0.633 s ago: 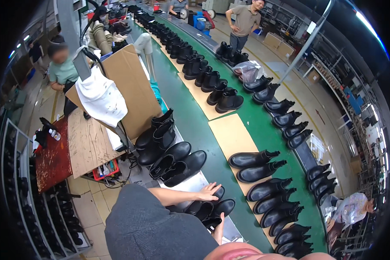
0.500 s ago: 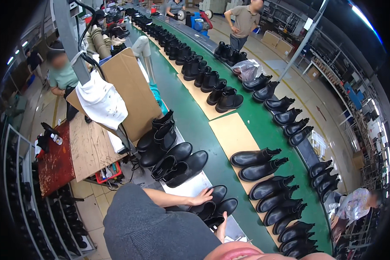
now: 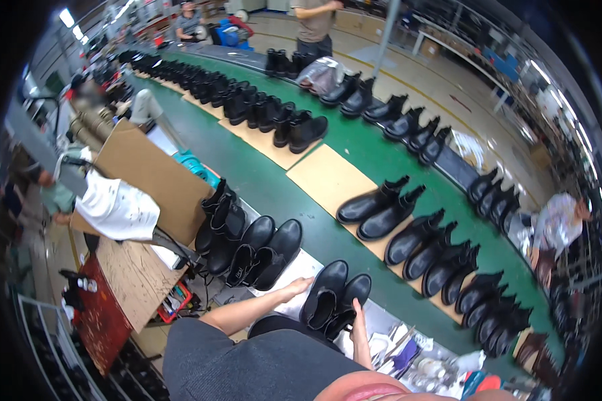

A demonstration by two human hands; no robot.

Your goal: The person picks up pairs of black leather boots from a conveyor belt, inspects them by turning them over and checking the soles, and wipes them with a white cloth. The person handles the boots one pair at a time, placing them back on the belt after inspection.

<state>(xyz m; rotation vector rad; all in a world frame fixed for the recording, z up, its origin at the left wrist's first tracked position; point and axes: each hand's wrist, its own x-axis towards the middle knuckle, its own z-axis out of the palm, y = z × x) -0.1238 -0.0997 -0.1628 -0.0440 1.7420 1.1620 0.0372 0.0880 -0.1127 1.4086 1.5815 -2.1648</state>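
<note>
A pair of black ankle boots sits upright between my hands at the near bench edge, toes pointing away from me. My left hand (image 3: 299, 288) is closed against the outer side of the left boot (image 3: 330, 275). On the other side, my right hand (image 3: 360, 326) grips the right boot (image 3: 359, 288), its thumb and fingers along the boot's side. The boots hide part of both hands' fingertips. Just left of them, more black boots (image 3: 286, 239) stand on a pale sheet (image 3: 302, 265) on the bench.
A green conveyor (image 3: 247, 157) runs past, carrying rows of black boots (image 3: 381, 217) on cardboard sheets (image 3: 331, 175). To my right lies clutter with a purple cloth (image 3: 405, 355). A cardboard panel (image 3: 150, 184) stands left. Co-workers (image 3: 314, 30) are beyond the conveyor and at the sides.
My view has turned. My left hand has moved from on top of the left boot to its outer side. The pair stands turned more upright between my hands.
</note>
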